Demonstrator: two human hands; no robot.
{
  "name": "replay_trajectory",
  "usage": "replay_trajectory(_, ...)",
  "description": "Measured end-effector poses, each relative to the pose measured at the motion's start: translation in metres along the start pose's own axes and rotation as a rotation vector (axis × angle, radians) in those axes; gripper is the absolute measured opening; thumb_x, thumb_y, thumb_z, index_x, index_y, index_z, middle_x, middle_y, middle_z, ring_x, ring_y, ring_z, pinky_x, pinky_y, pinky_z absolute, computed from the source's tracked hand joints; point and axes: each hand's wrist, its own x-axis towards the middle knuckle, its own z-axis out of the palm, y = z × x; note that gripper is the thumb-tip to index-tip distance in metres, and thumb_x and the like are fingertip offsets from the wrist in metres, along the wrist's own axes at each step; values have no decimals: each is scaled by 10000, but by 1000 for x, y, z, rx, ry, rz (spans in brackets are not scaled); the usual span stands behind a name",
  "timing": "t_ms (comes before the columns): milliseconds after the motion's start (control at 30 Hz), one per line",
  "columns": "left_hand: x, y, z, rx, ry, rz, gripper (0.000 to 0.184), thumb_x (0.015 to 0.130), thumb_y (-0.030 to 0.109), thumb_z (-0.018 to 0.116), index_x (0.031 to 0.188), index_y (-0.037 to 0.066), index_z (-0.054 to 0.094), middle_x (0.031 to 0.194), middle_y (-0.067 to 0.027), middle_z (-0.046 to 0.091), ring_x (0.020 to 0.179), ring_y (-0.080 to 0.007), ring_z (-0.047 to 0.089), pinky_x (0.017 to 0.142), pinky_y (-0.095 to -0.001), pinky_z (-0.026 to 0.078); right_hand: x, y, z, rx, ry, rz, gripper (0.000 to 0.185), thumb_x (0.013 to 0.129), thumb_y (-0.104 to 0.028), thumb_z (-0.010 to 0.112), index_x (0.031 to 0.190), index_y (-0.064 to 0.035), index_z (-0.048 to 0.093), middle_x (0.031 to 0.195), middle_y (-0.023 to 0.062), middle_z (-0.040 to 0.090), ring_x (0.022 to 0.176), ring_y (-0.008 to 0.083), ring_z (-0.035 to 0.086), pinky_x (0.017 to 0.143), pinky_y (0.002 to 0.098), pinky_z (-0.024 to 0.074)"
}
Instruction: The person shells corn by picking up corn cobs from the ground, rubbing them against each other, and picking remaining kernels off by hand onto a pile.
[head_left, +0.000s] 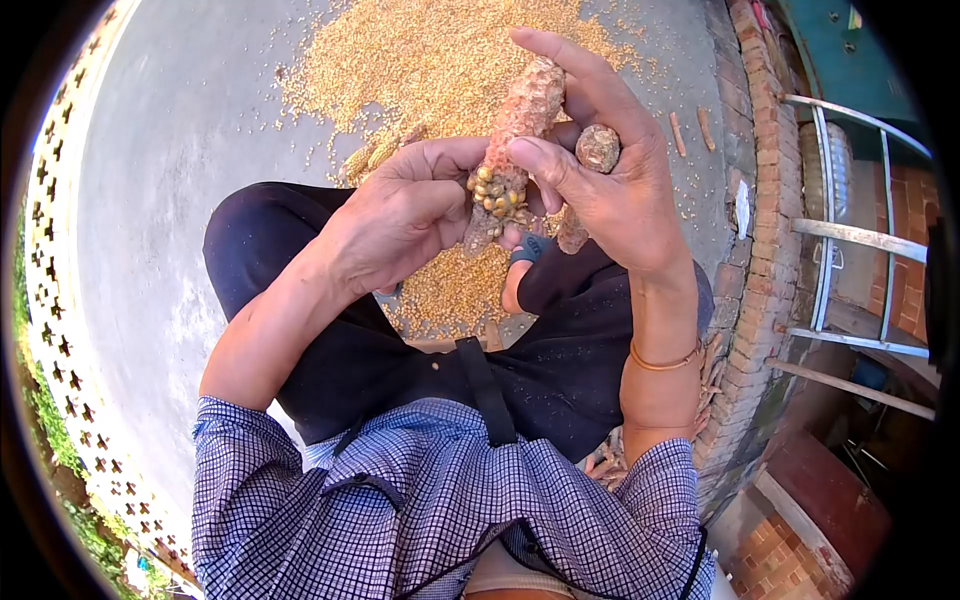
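Between my two hands is a mostly stripped corn cob (527, 110), pinkish and tilted, with a patch of yellow kernels left near its lower end. My left hand (415, 205) is closed on that lower end, its thumb pressed against the cob beside the kernels. My right hand (625, 185) wraps the same cob from the other side, thumb on its middle. A second bare cob (598, 148) is also clasped in my right hand, its round end showing between thumb and fingers. Some fingertips are hidden behind the cobs.
Loose corn kernels (400, 60) lie in a wide heap on the grey concrete floor (170, 200), with more between my feet. A few unshelled ears (375, 158) rest at the heap's edge. Bare cobs (610, 465) lie by my right hip. A brick edge (765, 200) and metal railing (860, 235) stand right.
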Motion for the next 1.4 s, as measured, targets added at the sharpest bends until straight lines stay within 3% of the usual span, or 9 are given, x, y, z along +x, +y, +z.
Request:
replay_trajectory(67,1,2,1,-139,-77,64,539,814,-55,386,1344,-142,428,1189,-280,583,958,-271,642,913,-378,538,2,-3,-2,97,48,78,535,858,-53,718,1358,-83,532,795,-1,611,559,28,497,463,175,368)
replay_trajectory(233,-4,13,8,-116,16,129,550,832,-16,407,1365,-151,387,1198,-340,559,898,-295,661,870,-362,561,3,-1,-20,158,141,212,507,856,-73,737,1327,-90,552,745,-11,604,529,31,507,450,175,363)
replay_trajectory(333,-5,13,6,-110,28,124,537,849,1,397,1364,-152,382,1193,-350,556,886,-304,666,841,-367,574,4,-1,-16,110,177,160,475,889,-146,711,1331,-65,555,739,-23,583,516,21,455,428,170,263)
replay_trajectory(433,-6,13,4,-102,39,113,501,901,34,373,1372,-137,380,1181,-355,557,883,-315,667,823,-384,582,5,-3,-16,112,218,188,418,848,-143,770,1216,-28,610,714,-10,593,529,31,513,444,177,361)
replay_trajectory(567,-10,15,2,-130,66,140,444,988,115,348,1377,-92,398,1153,-359,566,860,-348,664,802,-408,580,6,-1,-18,36,273,208,383,821,-187,805,1100,8,630,711,-2,594,528,36,520,444,175,378)
replay_trajectory(767,-9,8,-5,-146,121,173,413,1030,192,381,1352,-58,448,1073,-351,594,839,-375,660,762,-419,561,5,0,-19,-5,293,179,328,811,-204,817,993,-1,634,699,7,604,523,39,524,442,173,390)
replay_trajectory(1067,-9,11,-2,-37,105,204,422,1046,200,369,1371,-61,438,908,-306,604,653,-309,661,636,-363,561,6,-4,-20,62,329,279,257,855,-230,771,945,-23,649,673,48,650,466,50,510,414,181,351)
replay_trajectory(1133,-10,13,2,-33,139,187,415,1050,207,365,1351,-68,445,896,-300,603,638,-309,660,620,-358,559,6,-1,-20,57,332,289,244,886,-274,733,965,-57,655,647,45,641,451,44,497,402,179,286)
replay_trajectory(1400,-7,11,-5,49,248,80,409,1059,266,382,1278,-69,467,939,-264,625,649,-273,679,604,-313,570,5,-1,-23,4,354,279,221,894,-261,725,949,-57,658,653,48,639,451,48,487,411,183,300)
